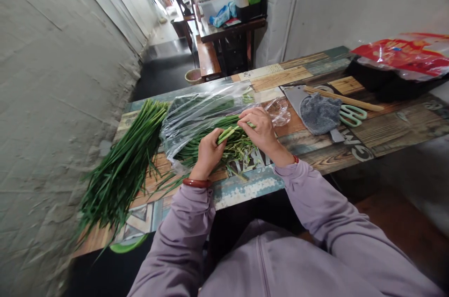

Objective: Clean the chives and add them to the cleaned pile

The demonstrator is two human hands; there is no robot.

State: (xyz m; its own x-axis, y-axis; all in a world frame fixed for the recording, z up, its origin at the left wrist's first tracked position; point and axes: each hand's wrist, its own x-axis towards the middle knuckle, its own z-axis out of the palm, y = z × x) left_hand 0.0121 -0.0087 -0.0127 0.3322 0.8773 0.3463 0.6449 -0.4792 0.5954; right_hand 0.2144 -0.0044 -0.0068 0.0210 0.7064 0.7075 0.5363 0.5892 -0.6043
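My left hand (209, 151) is closed around a small bunch of garlic chives (227, 135), pale stem ends pointing right. The fingertips of my right hand (258, 127) pinch at those stem ends. Beneath both hands, loose chives and trimmed scraps (242, 148) lie on the table. A clear plastic bag (189, 121) with more chives inside spreads just behind my left hand. Off to the left rests a big pile of long green chives (129, 161), its leaves hanging toward the table's left edge.
The wood-patterned table (379, 135) holds a cleaver (293, 98), a grey cloth (321, 112), chopsticks (345, 98) and green-handled scissors (353, 114). At far right sits a red plastic package (407, 54) on a black container (375, 83). A wall (63, 77) borders the left; a bench (207, 56) stands beyond.
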